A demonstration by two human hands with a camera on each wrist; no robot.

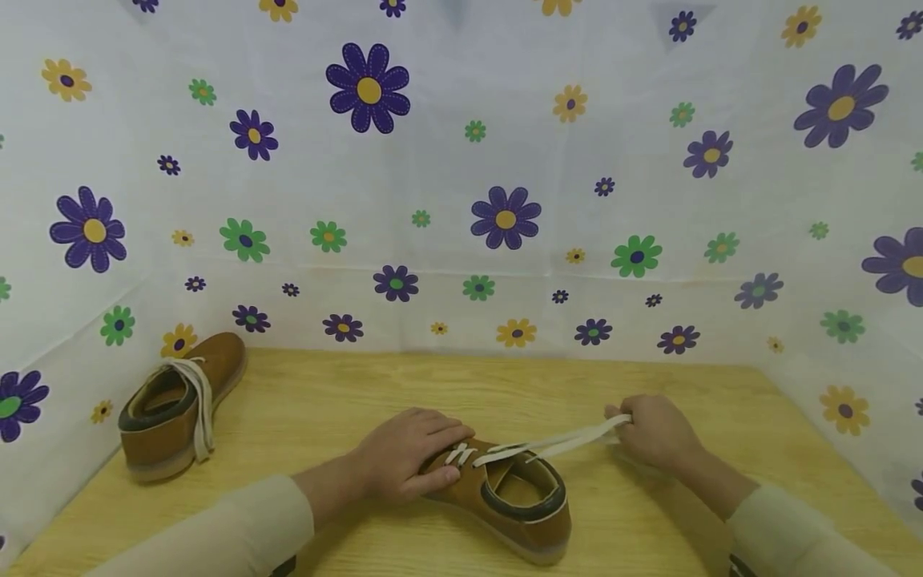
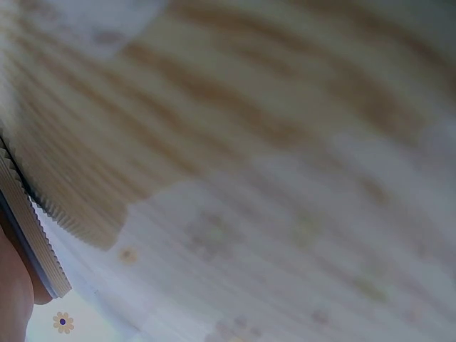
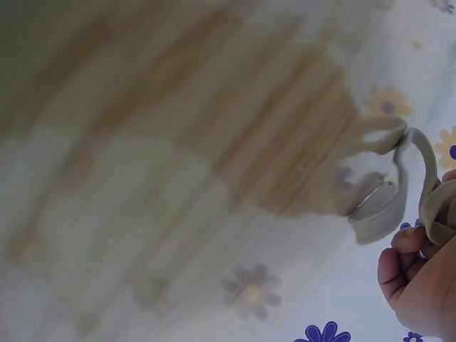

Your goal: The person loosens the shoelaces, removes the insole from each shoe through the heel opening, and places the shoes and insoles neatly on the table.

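Note:
A brown shoe with a dark padded collar lies on the table, its heel toward me on the right. My left hand grips its toe end, thumb on the near side and fingers over the far side. White laces run from the eyelets, stretched rightward to my right hand, which pinches their ends in curled fingers. In the right wrist view, loose loops of lace hang beside the right hand. The left wrist view catches the shoe's ribbed sole beside part of the left hand.
A matching brown shoe stands at the table's left edge, its laces draped over the side. White cloth with printed flowers walls off the back and both sides of the wooden table.

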